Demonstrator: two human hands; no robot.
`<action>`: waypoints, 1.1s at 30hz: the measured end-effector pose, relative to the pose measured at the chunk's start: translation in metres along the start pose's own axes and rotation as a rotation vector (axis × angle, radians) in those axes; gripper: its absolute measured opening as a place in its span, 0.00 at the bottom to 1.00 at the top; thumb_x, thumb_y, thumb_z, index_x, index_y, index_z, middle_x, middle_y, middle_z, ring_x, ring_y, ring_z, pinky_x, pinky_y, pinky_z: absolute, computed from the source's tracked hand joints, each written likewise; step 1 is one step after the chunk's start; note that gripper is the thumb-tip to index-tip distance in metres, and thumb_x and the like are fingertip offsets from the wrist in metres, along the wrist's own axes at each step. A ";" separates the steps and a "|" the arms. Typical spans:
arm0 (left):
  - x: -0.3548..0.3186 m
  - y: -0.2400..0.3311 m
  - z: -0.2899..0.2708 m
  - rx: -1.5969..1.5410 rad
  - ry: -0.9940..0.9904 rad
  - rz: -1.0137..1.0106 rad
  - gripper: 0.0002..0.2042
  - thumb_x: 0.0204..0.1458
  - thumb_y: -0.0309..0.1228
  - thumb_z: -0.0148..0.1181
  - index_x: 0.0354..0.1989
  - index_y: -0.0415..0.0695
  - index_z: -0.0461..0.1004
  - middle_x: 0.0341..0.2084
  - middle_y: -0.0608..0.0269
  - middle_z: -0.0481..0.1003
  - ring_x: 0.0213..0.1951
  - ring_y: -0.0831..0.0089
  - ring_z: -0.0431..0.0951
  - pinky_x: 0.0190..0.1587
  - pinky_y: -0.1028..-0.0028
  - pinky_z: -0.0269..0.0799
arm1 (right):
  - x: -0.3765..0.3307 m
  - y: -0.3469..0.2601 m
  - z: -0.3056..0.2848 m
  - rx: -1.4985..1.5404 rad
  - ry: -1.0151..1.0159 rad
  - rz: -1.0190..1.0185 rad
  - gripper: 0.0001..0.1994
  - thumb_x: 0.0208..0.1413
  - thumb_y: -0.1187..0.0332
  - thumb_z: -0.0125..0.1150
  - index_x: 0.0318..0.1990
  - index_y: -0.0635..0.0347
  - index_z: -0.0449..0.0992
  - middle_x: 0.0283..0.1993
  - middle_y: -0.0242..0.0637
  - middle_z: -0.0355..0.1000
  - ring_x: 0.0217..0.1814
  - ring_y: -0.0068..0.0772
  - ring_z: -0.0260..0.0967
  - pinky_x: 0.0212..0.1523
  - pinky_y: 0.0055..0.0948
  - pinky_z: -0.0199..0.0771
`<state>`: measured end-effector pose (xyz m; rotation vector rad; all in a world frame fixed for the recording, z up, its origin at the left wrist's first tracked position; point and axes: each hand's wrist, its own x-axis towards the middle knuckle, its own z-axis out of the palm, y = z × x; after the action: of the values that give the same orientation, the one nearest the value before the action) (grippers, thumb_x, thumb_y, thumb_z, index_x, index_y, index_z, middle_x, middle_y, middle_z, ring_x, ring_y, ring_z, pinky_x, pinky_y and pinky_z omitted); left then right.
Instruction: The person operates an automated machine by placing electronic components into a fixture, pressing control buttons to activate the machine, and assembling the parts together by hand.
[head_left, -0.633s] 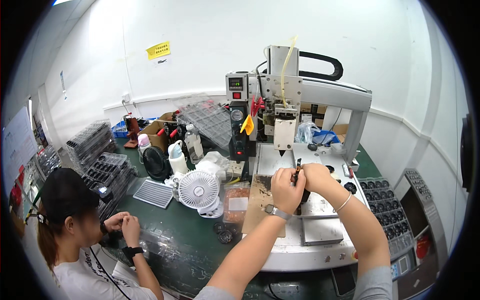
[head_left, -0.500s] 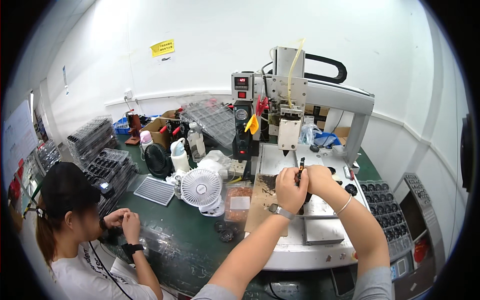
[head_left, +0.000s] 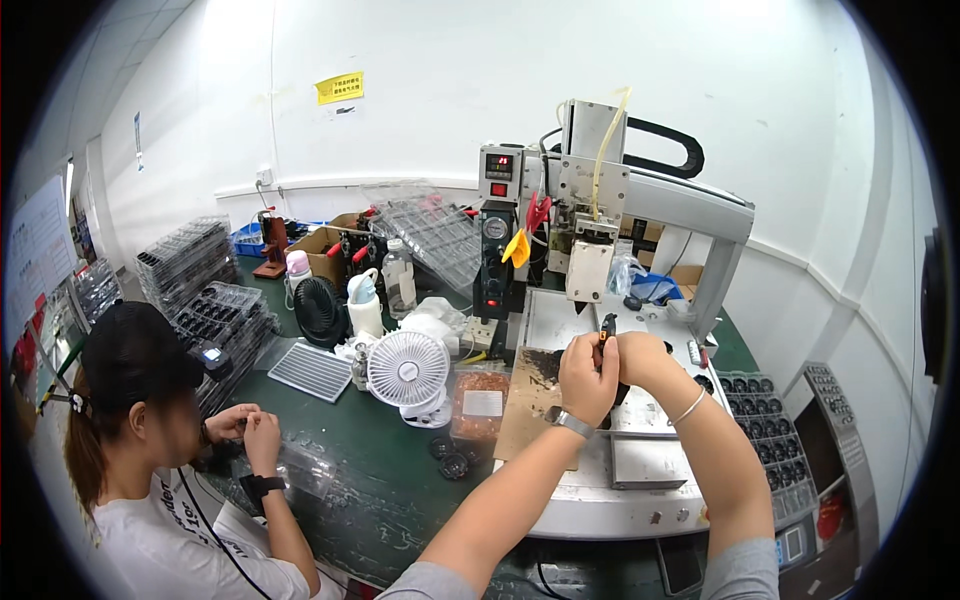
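My left hand [head_left: 588, 380], with a watch on its wrist, is closed around a slim black and orange tool [head_left: 607, 328] that stands up past the thumb; its exact kind is too small to tell. Right beside it, my right hand [head_left: 645, 357] is bent inward with curled fingers, and whatever it grips is hidden behind the hand. Both hands are over the white bed [head_left: 560, 312] of a bench machine. Just beyond them hangs the machine's dispensing head [head_left: 590, 268] with its dark pointed tip. Dark material shows below the hands, partly covered by them.
A stained cardboard sheet [head_left: 520, 420] lies left of my hands, near a white fan [head_left: 408, 370] and a bag of copper-coloured parts [head_left: 480, 405]. Trays of round black parts [head_left: 765, 420] stand at right. A co-worker [head_left: 140, 380] handles something small at left.
The view has shifted slightly, so the machine appears a little farther right. My hands stay together, with the black and orange tool still in the left one.
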<state>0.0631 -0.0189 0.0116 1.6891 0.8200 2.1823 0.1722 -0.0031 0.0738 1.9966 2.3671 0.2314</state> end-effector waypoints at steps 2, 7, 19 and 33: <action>0.000 0.000 0.001 -0.021 0.005 -0.026 0.10 0.58 0.33 0.58 0.33 0.38 0.70 0.20 0.64 0.64 0.24 0.71 0.63 0.29 0.70 0.62 | 0.001 0.001 0.000 0.005 -0.021 0.064 0.11 0.50 0.66 0.54 0.34 0.58 0.83 0.36 0.47 0.79 0.41 0.50 0.78 0.40 0.43 0.78; 0.001 0.001 0.001 -0.081 0.024 -0.123 0.09 0.59 0.33 0.57 0.34 0.39 0.71 0.21 0.63 0.66 0.23 0.71 0.65 0.28 0.70 0.63 | 0.000 0.000 -0.005 -0.008 -0.058 0.144 0.11 0.49 0.68 0.54 0.34 0.59 0.83 0.37 0.49 0.79 0.42 0.51 0.78 0.41 0.43 0.78; -0.002 -0.008 0.003 -0.144 0.041 -0.141 0.09 0.60 0.33 0.58 0.36 0.39 0.71 0.20 0.72 0.65 0.22 0.83 0.61 0.25 0.78 0.59 | -0.004 -0.008 0.006 -0.010 0.095 0.173 0.16 0.51 0.58 0.58 0.40 0.58 0.82 0.48 0.49 0.75 0.53 0.51 0.72 0.51 0.44 0.73; -0.019 0.036 -0.044 0.026 -0.278 0.469 0.07 0.46 0.26 0.66 0.29 0.44 0.72 0.18 0.60 0.66 0.22 0.61 0.66 0.29 0.64 0.61 | -0.110 0.063 0.010 0.172 0.571 -0.138 0.29 0.43 0.69 0.70 0.57 0.52 0.69 0.64 0.54 0.54 0.69 0.61 0.50 0.66 0.51 0.53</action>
<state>0.0315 -0.0695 0.0102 2.3201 0.4093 2.1291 0.2539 -0.1001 0.0652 2.0340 2.9355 0.6981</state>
